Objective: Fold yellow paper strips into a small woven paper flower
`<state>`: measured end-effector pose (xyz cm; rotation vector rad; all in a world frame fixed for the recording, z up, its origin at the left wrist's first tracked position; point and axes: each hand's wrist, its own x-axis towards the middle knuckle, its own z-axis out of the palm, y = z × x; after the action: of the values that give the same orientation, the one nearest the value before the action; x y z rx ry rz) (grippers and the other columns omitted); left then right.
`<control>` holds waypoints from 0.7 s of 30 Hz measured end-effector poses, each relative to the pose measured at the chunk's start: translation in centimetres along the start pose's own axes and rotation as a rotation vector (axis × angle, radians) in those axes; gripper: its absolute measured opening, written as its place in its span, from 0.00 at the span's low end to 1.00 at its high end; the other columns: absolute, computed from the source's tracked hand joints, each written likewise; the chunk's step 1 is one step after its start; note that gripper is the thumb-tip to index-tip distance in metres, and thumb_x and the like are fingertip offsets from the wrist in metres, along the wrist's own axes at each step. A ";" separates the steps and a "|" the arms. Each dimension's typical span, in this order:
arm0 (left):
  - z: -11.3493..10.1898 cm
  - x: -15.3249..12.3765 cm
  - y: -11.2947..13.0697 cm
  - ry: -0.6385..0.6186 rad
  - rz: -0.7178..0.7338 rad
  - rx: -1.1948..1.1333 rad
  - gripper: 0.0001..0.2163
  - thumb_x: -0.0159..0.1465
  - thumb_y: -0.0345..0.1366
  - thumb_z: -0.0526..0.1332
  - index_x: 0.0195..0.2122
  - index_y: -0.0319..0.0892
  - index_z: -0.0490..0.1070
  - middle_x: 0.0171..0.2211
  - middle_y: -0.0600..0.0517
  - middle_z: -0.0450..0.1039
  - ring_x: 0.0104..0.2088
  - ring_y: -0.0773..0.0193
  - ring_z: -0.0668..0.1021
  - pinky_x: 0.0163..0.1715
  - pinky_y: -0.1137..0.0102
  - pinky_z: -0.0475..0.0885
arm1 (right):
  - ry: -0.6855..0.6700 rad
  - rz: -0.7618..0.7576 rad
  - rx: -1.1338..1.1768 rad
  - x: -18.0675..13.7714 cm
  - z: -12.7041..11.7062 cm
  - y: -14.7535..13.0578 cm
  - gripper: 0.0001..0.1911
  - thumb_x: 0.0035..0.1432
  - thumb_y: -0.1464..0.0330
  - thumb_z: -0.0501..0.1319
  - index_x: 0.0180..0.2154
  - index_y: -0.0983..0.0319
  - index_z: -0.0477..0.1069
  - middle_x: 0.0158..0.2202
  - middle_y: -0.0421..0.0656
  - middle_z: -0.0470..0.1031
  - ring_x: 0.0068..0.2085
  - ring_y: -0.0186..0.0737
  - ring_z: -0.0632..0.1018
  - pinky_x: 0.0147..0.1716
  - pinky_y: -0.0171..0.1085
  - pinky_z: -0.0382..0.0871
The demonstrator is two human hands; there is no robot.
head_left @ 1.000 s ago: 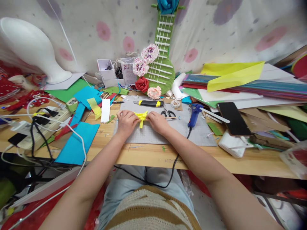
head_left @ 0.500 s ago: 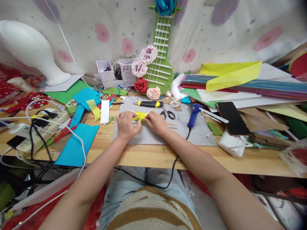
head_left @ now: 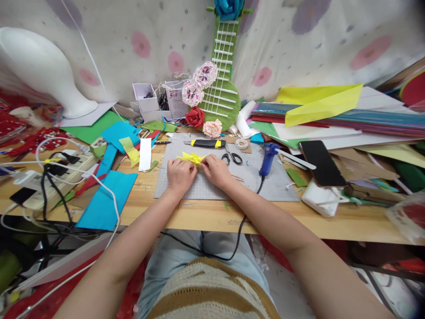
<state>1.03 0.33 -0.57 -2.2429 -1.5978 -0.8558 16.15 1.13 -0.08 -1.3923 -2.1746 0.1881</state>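
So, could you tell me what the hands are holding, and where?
The left hand and right hand pinch the yellow paper piece at its right end.

Looks like a home craft desk for sure: cutting mat (head_left: pixel 275 188), glue gun (head_left: pixel 268 157), utility knife (head_left: pixel 206 143), scissors (head_left: pixel 234 157), stacked coloured paper sheets (head_left: pixel 348 122), paper flowers (head_left: pixel 206 74) on a green cardboard guitar (head_left: pixel 226 95).

Handwritten "5", rest unreadable, on white box (head_left: pixel 175 101).
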 end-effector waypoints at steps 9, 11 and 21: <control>-0.1 -0.1 -0.1 -0.052 -0.087 -0.065 0.04 0.56 0.38 0.61 0.27 0.45 0.72 0.26 0.53 0.76 0.32 0.59 0.74 0.37 0.62 0.58 | 0.041 0.023 0.015 0.0 -0.2 0.0 0.05 0.60 0.70 0.53 0.34 0.62 0.67 0.36 0.45 0.71 0.38 0.39 0.71 0.34 0.35 0.60; -0.1 0.0 -0.1 -0.049 -0.102 -0.071 0.04 0.57 0.38 0.61 0.28 0.45 0.72 0.27 0.53 0.76 0.32 0.59 0.74 0.37 0.62 0.58 | 0.041 0.020 0.019 0.0 -0.2 0.0 0.05 0.60 0.69 0.53 0.34 0.62 0.67 0.36 0.45 0.71 0.37 0.39 0.71 0.34 0.34 0.60; -0.1 0.1 -0.1 -0.038 -0.099 -0.084 0.05 0.56 0.36 0.60 0.24 0.45 0.73 0.25 0.53 0.76 0.30 0.59 0.73 0.36 0.62 0.59 | 0.026 0.009 0.045 -0.1 0.2 0.1 0.05 0.60 0.70 0.52 0.34 0.62 0.66 0.36 0.45 0.71 0.38 0.39 0.71 0.36 0.35 0.61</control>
<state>0.92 0.39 -0.45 -2.2656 -1.7337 -0.9265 16.16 1.14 -0.27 -1.3718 -2.1305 0.2200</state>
